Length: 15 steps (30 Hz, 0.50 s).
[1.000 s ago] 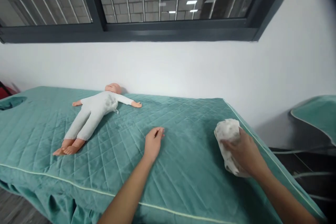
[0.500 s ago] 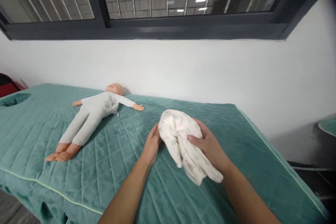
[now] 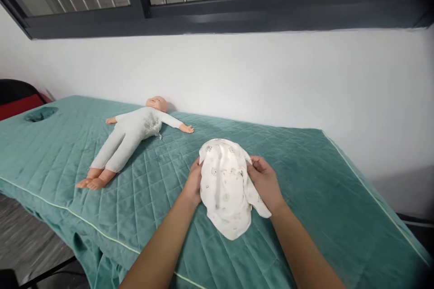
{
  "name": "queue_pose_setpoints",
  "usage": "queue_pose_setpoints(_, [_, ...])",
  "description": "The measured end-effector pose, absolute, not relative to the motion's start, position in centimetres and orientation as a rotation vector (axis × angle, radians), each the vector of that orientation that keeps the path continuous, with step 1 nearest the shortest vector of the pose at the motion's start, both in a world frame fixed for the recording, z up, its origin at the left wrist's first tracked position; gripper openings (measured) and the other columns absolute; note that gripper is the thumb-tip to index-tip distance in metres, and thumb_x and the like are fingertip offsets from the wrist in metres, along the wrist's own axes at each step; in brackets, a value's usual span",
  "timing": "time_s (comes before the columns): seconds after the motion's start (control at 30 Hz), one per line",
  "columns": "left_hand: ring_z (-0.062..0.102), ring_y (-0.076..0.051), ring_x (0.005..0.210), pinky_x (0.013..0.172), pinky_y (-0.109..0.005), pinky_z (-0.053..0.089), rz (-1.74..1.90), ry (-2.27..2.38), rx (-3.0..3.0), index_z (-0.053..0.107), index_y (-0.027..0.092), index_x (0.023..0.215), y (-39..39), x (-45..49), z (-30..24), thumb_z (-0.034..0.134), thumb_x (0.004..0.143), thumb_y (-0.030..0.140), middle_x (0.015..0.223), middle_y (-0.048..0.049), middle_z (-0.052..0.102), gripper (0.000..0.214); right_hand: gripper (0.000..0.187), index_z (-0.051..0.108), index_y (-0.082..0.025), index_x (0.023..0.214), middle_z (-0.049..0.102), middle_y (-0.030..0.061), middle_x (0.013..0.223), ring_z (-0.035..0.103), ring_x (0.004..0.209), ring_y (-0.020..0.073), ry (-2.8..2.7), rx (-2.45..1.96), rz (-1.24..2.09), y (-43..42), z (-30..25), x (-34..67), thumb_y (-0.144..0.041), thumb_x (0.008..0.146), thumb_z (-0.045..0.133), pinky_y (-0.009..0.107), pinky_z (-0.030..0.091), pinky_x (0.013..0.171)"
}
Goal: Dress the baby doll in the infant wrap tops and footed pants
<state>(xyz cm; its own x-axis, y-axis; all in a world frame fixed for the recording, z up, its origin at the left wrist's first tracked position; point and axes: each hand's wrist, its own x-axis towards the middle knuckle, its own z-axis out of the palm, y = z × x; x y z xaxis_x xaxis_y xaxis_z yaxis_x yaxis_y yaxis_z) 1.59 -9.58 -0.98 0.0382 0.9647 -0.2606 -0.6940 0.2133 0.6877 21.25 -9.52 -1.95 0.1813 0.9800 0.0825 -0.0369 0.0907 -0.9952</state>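
Observation:
A crumpled white baby garment (image 3: 224,185) with a faint small print hangs between my two hands above the teal quilted bed cover (image 3: 305,189). My left hand (image 3: 192,181) grips its left edge, fingers closed on the cloth. On the right edge my right hand (image 3: 266,183) is closed too. A baby doll (image 3: 130,137) in a pale grey-white suit lies on its back to the left, head toward the wall, arms spread, bare feet toward the near edge. Neither hand touches the doll.
The bed runs along a white wall (image 3: 271,81) under a dark-framed window (image 3: 217,4). A round face hole (image 3: 41,114) shows at the bed's far left end. Something red and black (image 3: 18,99) stands beyond that end. Grey floor (image 3: 30,244) lies at lower left.
My right hand carried the white garment from the bed's right side to the middle. My left hand left the cover and took the garment's left edge. The view shifted right and down.

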Motion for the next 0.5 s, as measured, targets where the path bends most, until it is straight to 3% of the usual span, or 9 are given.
queue_pose_setpoints(0.13, [0.074,-0.024,0.085,0.084,-0.036,0.059,1.277,0.722,0.493,0.072,0.016,0.099,-9.6,1.4,-1.5,0.086,0.065,0.044,0.089,-0.0059,0.078,0.046,0.044,0.063,-0.018,0.087,0.063,-0.0026,0.076,0.053,0.067,0.0110,-0.811,-1.195,0.756,-8.6,-1.0,24.5,-0.051,0.066,0.084,0.024,0.043,0.062])
queue_pose_setpoints(0.27, [0.073,-0.029,0.103,0.093,-0.041,0.058,1.246,0.692,0.618,0.070,0.017,0.107,-9.5,1.4,-2.1,0.082,0.069,0.042,0.106,-0.0092,0.078,0.048,0.042,0.062,-0.018,0.086,0.060,-0.0037,0.076,0.053,0.066,0.0107,-0.712,-1.180,0.642,-8.1,-1.0,26.9,-0.046,0.064,0.083,0.025,0.044,0.064])
queue_pose_setpoints(0.37, [0.070,-0.029,0.112,0.099,-0.042,0.056,1.320,0.724,0.571,0.067,0.020,0.117,-9.3,1.3,-2.3,0.078,0.074,0.040,0.119,-0.0077,0.075,0.049,0.030,0.064,-0.018,0.086,0.063,-0.0009,0.081,0.057,0.075,0.0140,-0.808,-1.291,0.443,-8.4,-1.3,26.7,-0.043,0.073,0.075,0.031,0.048,0.075])
queue_pose_setpoints(0.5, [0.061,-0.029,0.130,0.107,-0.042,0.053,1.363,0.639,0.562,0.060,0.025,0.136,-9.2,1.0,-1.8,0.073,0.080,0.038,0.140,-0.0055,0.065,0.058,0.024,0.067,-0.020,0.103,0.069,0.0072,0.113,0.062,0.110,0.0225,-1.207,-1.324,0.176,-10.2,-0.5,24.4,-0.039,0.088,0.064,0.043,0.045,0.103])
